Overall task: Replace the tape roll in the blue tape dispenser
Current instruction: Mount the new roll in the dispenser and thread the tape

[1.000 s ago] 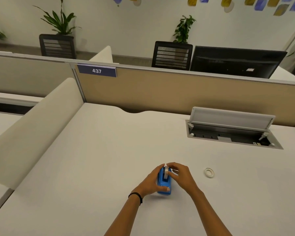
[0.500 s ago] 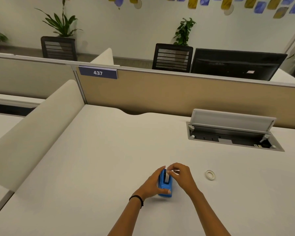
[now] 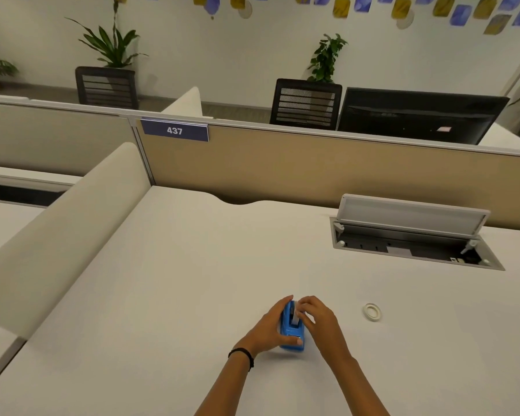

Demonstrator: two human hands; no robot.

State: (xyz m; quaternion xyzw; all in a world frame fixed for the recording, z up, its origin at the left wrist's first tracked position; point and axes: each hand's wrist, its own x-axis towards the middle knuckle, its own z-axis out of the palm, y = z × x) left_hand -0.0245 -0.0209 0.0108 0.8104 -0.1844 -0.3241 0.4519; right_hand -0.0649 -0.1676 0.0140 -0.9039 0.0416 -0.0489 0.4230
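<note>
A small blue tape dispenser [image 3: 292, 331] stands on the white desk [image 3: 162, 295] near its front edge. My left hand [image 3: 269, 328] wraps around its left side, thumb across the front end. My right hand [image 3: 320, 321] sits on its right side, fingertips pinched on a white tape roll [image 3: 296, 314] seated low in the dispenser's slot. Most of that roll is hidden by my fingers. A second, thin white tape ring [image 3: 372, 311] lies flat on the desk to the right, apart from both hands.
An open cable hatch [image 3: 415, 232] with its raised lid is set into the desk at the back right. A beige partition [image 3: 312, 172] runs along the rear. A padded divider [image 3: 60, 223] borders the left side.
The white roll has sunk from above the dispenser down into its slot under my right fingers. My left hand keeps its hold on the dispenser.
</note>
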